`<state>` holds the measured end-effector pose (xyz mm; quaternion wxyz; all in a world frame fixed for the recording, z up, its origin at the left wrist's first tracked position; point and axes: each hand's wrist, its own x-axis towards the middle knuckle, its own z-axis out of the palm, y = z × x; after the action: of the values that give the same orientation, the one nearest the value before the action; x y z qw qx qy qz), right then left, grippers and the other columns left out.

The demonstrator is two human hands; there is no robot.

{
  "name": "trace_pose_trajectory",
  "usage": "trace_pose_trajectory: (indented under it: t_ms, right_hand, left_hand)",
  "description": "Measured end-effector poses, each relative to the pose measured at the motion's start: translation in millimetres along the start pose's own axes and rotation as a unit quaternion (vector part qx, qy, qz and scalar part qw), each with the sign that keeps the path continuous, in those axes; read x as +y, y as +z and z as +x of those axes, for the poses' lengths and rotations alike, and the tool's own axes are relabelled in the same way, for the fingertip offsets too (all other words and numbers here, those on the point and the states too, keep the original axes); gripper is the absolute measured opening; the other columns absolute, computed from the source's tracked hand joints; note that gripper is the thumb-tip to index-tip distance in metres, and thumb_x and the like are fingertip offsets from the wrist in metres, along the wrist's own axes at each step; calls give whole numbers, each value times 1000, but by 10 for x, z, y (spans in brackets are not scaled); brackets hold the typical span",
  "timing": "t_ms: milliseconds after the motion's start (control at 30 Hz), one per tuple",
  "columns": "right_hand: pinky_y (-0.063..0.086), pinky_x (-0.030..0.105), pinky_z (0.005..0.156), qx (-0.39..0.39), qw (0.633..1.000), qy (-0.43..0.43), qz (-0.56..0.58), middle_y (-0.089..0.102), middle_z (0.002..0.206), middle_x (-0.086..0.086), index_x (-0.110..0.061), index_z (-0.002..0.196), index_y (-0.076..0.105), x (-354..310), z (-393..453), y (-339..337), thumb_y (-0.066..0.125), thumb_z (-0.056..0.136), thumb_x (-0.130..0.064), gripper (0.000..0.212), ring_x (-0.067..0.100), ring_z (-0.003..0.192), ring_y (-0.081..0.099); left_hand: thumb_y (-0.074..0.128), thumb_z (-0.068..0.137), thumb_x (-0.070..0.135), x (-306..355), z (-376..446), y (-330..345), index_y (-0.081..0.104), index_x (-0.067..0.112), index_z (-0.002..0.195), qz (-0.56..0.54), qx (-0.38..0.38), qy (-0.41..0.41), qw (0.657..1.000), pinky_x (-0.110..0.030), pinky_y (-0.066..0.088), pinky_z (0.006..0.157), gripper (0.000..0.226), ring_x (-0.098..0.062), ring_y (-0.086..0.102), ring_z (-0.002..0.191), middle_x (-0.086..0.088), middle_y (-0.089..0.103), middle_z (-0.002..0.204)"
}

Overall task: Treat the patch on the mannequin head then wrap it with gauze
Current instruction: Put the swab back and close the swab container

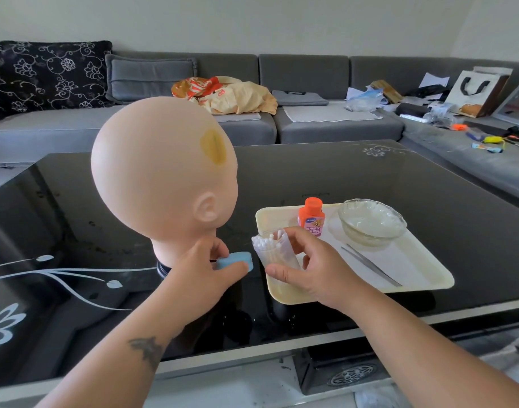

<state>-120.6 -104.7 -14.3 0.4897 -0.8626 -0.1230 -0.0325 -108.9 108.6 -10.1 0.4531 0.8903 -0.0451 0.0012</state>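
A: Mannequin head (164, 175) stands on the black glass table (399, 178), left of the cream tray (440, 281), and faces away. One yellowish patch (213, 146) sits high on its right side.

B: What is near it?

A: Just right of its neck, the right hand (317, 269) curls its fingers and thumb round one clear container of cotton swabs (274, 251), tilted over the tray's near left corner. The left hand (205, 269) pinches one blue lid (236, 261) between thumb and fingers, close against the neck base.

B: And on the tray?

A: One orange bottle (311, 216) behind the swab container, one glass bowl (371, 220) to its right, and one pair of metal tweezers (370, 265) on white paper (399, 260).

B: Gauze?

A: I cannot pick any out.

B: Behind?

A: A grey sofa (311, 83) with two cushions, one black floral (50, 73) and one grey (150, 78), plus an orange-and-cream bag (223, 94) and clutter to the right.
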Motion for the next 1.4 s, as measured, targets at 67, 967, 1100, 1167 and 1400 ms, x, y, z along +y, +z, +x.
trace_pose_trajectory:
  t_ms: [67,967,1100,1167,1400]
  right_hand:
    - [39,10,67,-1,1000,6,2,61,102,-21,-44,113,52,7,1,-5,68,70,-60,49,-2,94,56]
    - [45,18,81,-30,998,-42,-26,53,105,-21,-47,115,52,16,12,42,73,69,-51,50,-1,102,53]
    - [42,14,81,-30,998,-54,-28,51,106,-24,-53,118,49,12,7,34,72,70,-52,53,-4,104,50]
    - [44,13,79,-27,998,-52,-23,51,107,-24,-51,121,48,15,2,29,73,69,-53,58,-5,105,50]
    - [48,12,70,-26,998,-46,18,54,102,-24,-43,103,49,0,-6,-2,79,67,-45,47,0,92,56]
  left_hand:
    - [69,73,49,18,3,10,52,24,78,-27,7,-14,1000,-14,34,45,30,0,46,48,10,55,66]
    - [59,60,73,139,-76,20,62,49,103,-129,-21,33,991,-22,47,69,49,1,63,76,26,64,89]
    - [59,62,68,147,-83,16,62,46,106,-128,-28,31,991,-23,48,71,49,3,63,76,27,63,89]
    - [60,63,67,149,-84,10,61,46,107,-128,-29,31,991,-23,49,72,48,5,62,77,28,62,90]
    - [63,62,64,137,-78,-8,63,45,109,-148,-41,38,987,-26,54,78,51,-4,65,82,15,67,97]
